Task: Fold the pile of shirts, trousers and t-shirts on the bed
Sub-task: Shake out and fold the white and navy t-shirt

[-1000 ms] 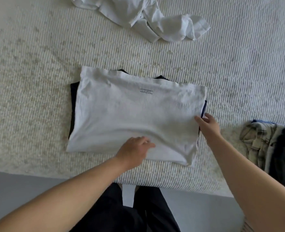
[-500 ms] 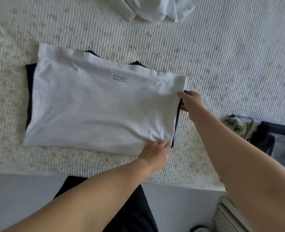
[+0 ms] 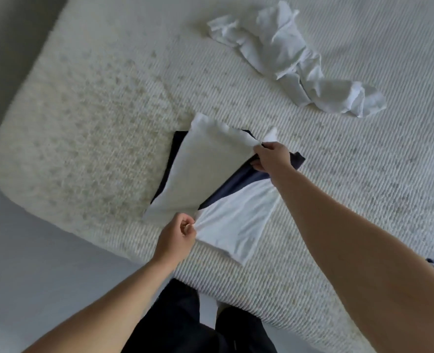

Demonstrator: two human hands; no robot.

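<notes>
- Pinching the near edge of the white t-shirt [image 3: 205, 169], left hand [image 3: 176, 238] grip clamped on the cloth.
- Right hand [image 3: 272, 156] grip clamped on the far edge, lifting that half over.
- T-shirt half-folded on a dark garment [image 3: 238, 182], near the bed's [image 3: 88, 128] front edge.
- Crumpled white shirt [image 3: 295, 62] lies well apart, farther back.
</notes>
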